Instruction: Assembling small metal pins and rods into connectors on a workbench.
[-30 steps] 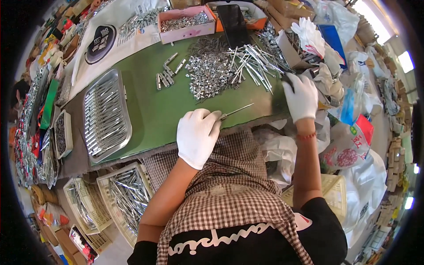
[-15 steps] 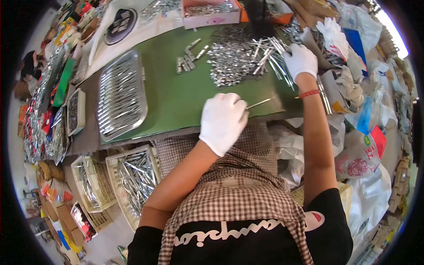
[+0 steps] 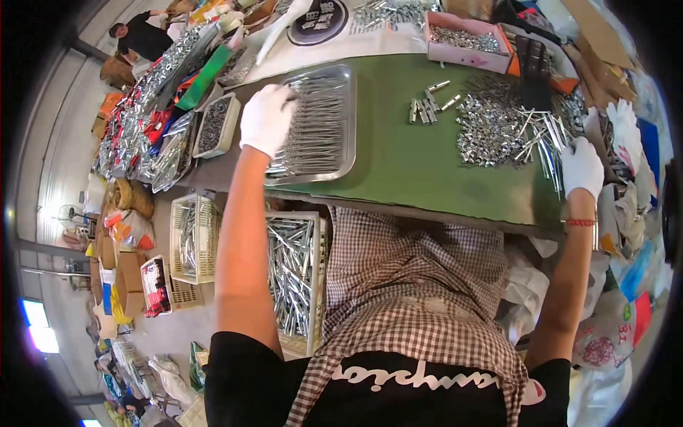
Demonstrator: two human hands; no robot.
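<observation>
My left hand (image 3: 266, 121), in a white glove, is over the left edge of a metal tray (image 3: 350, 146). Its fingers bend toward the tray and are blurred, so I cannot tell whether they hold anything. Rows of thin metal rods (image 3: 316, 117) lie in the tray. At the far right of the green mat, my gloved right hand (image 3: 583, 167) touches loose silvery rods (image 3: 549, 146) with its fingers curled; what is between them is hidden. Beside those rods spreads a pile of small shiny metal parts (image 3: 487, 132). Several short metal cylinders (image 3: 425, 110) lie left of the pile.
A pink box (image 3: 466, 60) of small metal pieces stands at the back. A small white bin (image 3: 215, 128) of dark pieces sits left of the tray. Below the table edge, plastic crates (image 3: 319, 277) hold metal parts. Another person (image 3: 146, 35) is far left.
My left hand has moved left from the mat's front to the tray; the thin rod that stuck out from it no longer shows. My right hand stays by the loose rods. The view has shifted left.
</observation>
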